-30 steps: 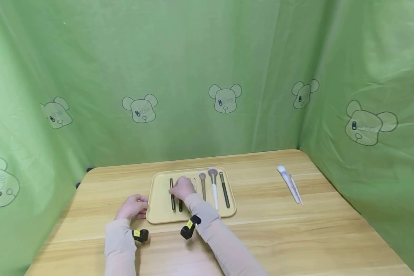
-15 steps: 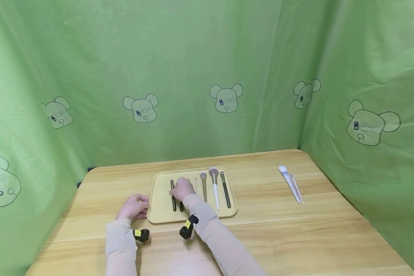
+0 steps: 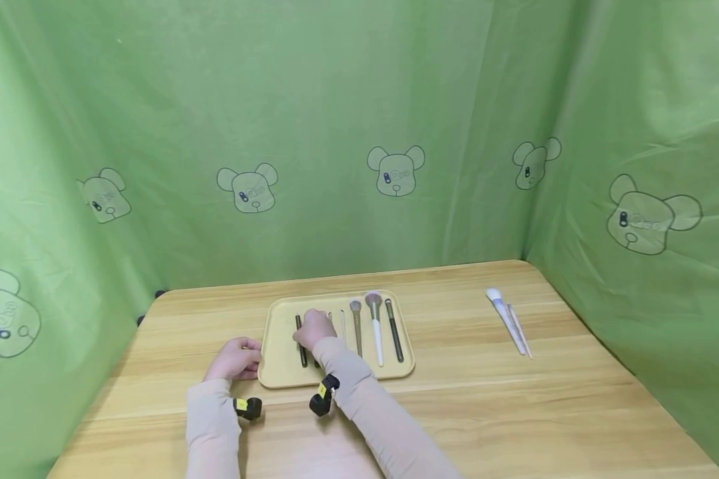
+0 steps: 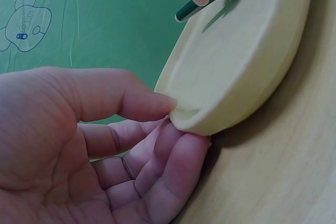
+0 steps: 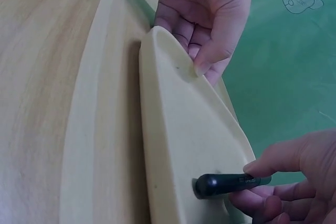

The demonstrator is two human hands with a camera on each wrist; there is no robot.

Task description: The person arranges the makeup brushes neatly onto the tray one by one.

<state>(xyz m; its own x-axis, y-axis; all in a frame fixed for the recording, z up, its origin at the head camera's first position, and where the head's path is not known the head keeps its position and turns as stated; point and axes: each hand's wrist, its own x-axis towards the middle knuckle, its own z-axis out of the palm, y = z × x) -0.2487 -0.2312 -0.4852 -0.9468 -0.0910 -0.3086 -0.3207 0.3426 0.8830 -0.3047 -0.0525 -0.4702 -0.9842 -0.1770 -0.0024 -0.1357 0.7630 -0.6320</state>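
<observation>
My left hand (image 3: 235, 360) grips the left edge of a pale yellow tray (image 3: 278, 372); in the left wrist view its thumb lies on the rim, with curled fingers below. Over the tray's left part, my right hand (image 3: 315, 328) pinches a slim black makeup brush (image 5: 226, 183) between thumb and fingers. The brush's dark handle (image 3: 302, 356) points toward me; its bristle end cannot be made out. A second dark brush (image 3: 317, 363) lies partly hidden beneath the right hand.
Farther right on the tray lie a thin light brush (image 3: 343, 326), a brown brush (image 3: 357, 326), a white-handled brush (image 3: 377, 332) and another black brush (image 3: 395, 336). A large pale brush (image 3: 506, 322) and a thin one (image 3: 520, 331) lie on the wooden table (image 3: 485, 412). Green curtains (image 3: 323, 100) surround it.
My right hand has shifted slightly left over the tray, showing more of the brush beside it. The left hand keeps its hold on the tray edge. The head view has turned a little.
</observation>
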